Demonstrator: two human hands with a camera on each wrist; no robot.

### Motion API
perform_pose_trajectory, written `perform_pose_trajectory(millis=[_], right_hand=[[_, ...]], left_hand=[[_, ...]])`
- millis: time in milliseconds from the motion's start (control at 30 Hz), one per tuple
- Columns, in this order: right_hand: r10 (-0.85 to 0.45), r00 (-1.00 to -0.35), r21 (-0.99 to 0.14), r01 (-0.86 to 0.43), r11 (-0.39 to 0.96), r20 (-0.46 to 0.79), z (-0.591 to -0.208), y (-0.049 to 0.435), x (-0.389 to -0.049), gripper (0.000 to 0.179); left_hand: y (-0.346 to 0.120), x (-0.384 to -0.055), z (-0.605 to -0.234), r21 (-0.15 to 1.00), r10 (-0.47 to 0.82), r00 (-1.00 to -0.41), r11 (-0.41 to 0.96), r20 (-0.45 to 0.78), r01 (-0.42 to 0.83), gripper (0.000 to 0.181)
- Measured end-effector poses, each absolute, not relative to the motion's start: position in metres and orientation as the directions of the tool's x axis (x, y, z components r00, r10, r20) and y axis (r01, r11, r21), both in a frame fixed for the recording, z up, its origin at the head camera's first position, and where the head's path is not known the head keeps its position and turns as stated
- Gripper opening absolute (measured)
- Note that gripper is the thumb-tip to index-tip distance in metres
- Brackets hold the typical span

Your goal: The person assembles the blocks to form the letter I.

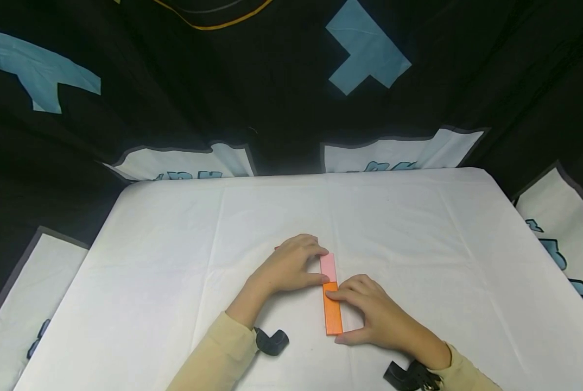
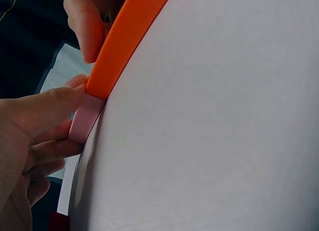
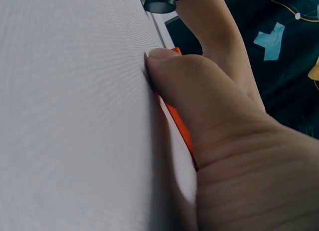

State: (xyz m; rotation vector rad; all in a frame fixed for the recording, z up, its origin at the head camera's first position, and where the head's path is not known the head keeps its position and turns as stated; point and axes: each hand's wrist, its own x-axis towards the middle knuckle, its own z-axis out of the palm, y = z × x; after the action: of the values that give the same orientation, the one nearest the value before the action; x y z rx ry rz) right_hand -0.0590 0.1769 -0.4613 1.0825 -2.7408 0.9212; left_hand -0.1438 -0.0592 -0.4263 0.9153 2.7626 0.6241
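Pinching the short pink block [image 1: 328, 267] lengthwise between thumb and finger of the left hand [image 1: 291, 263]. Gripping the longer orange block [image 1: 333, 316] along its length with the right hand [image 1: 376, 312] — by fingers near the pink one, by thumb at the near end. Laid end to end on the white-covered bench [image 1: 409, 228] — touching, roughly in line. Showing just a sliver of something red [image 2: 60, 222] beyond the left hand. Backed by dark cloth [image 1: 272, 98] with blue shapes [image 1: 369, 49].

Orange block [image 1: 334, 317], pink block [image 1: 328, 266], white tablecloth [image 1: 399, 228], beige sleeves [image 1: 215, 353]
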Motion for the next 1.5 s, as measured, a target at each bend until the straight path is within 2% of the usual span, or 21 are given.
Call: perform_pose_trajectory(millis=[1500], right_hand=[[-0.605, -0.752, -0.506, -0.64, 0.578, 0.261, -0.463, 0.177, -0.0596, 0.068]], left_hand=[[-0.0603, -0.1426, -0.4263, 0.455, 0.594, -0.804, 0.723, -0.025, 0.519, 0.056]])
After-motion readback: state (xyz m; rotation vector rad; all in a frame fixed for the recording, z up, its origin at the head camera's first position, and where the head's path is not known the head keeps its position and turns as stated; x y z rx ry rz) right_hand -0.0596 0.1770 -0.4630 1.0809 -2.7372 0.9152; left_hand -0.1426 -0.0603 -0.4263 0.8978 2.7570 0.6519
